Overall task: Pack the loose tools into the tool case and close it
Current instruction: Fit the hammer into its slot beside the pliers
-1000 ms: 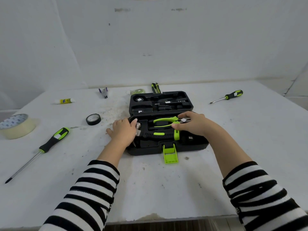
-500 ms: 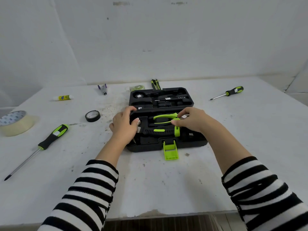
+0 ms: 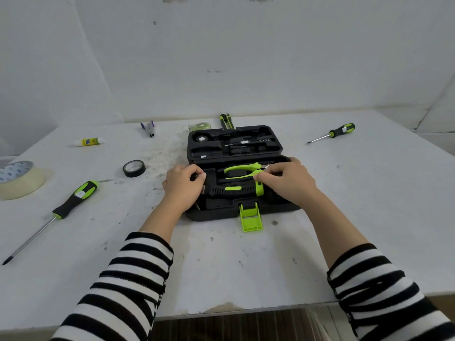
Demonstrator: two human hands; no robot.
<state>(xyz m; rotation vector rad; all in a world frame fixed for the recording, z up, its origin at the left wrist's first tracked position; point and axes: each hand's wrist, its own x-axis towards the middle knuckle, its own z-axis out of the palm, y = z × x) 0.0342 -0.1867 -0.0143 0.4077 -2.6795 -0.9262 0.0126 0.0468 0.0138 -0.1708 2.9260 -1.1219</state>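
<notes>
The black tool case [image 3: 221,214] lies open in the middle of the table, its lid [image 3: 234,142] flat behind it and a green latch [image 3: 251,219] hanging at the front. Green-handled pliers [image 3: 240,169] and a black-and-green hammer [image 3: 234,189] rest in the base. My right hand [image 3: 289,182] pinches the pliers near their joint. The fingers of my left hand [image 3: 183,187] curl over the case's left edge, hiding the hammer head. Loose on the table are a large screwdriver [image 3: 73,200], a small screwdriver [image 3: 342,130] and a utility knife [image 3: 226,121].
A black tape roll [image 3: 134,168] lies just left of the case. Masking tape [image 3: 18,179] sits at the far left, with a glue stick [image 3: 88,142] and a purple stapler [image 3: 147,125] behind. A green tape measure [image 3: 199,126] is behind the lid. The table's front edge is near me.
My left hand has slid up and curled its fingers over the case's left edge. My right hand stays on the pliers, pressing them lower into the case.
</notes>
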